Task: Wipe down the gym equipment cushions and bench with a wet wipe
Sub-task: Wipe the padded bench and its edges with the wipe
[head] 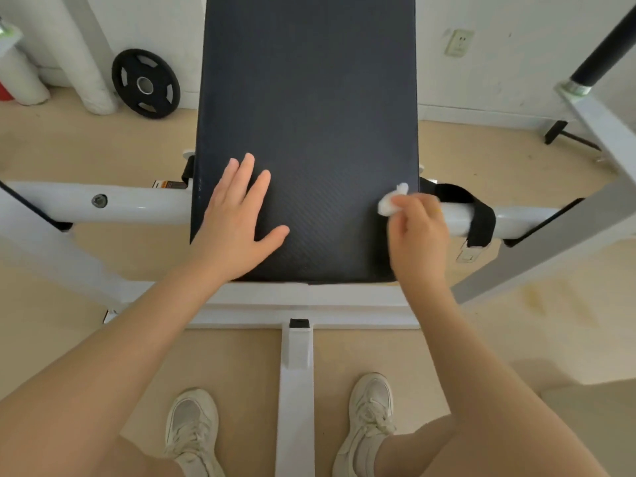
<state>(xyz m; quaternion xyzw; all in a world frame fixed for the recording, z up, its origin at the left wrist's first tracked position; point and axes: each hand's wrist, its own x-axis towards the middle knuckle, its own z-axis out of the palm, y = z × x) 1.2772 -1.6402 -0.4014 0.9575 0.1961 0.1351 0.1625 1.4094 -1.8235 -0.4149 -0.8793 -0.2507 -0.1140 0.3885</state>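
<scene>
Item: bench pad (309, 115), black. I have my left hand (237, 215) flat, bracing it; right hand (416, 228) pinches balled wet wipe (390, 201) at pad's right edge. Risk: small wad skips patches, slips off edge.

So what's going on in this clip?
A person is wiping a dark padded bench on a white gym frame. The right hand pinches a bunched white wet wipe against the pad's right edge, near the end closest to the camera. The left hand rests flat, fingers spread, on the pad's left side. A black weight plate leans against the wall behind.
</scene>
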